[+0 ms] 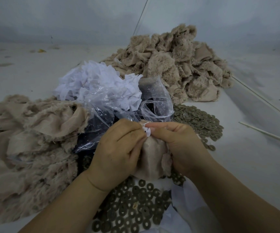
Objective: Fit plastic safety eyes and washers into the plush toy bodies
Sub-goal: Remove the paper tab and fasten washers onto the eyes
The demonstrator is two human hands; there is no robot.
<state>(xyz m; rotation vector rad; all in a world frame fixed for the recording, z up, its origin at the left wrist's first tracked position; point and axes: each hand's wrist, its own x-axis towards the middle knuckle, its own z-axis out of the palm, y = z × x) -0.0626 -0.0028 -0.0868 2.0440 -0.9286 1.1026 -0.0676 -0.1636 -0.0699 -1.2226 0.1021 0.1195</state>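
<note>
While both hands worked at the near middle of the bench [247,162], we held one plush toy body [154,158] between them, inside out, its smooth beige backing toward us. Our left hand [117,153] gripped its left side with curled fingers, the thumb and forefinger pinching at the top. Our right hand [178,145] gripped the right side likewise, fingertips meeting the left ones at a small white fabric patch [146,132] on the top of the body. A dark spot showed in that patch; we could not tell whether it was a safety eye post or a hole.

Loose washers [136,207] lay under our wrists at the near edge, and a second spread of washers [201,121] lay just beyond the right hand. A clear plastic bag [119,105] sat directly behind the hands, holding dark contents too blurred to identify. White fabric scraps [100,81] lay behind the bag. A heap of plush pieces [26,140] filled the left side, and another heap [178,64] rose toward the far right. Our palms hid the lower sides of the held body.
</note>
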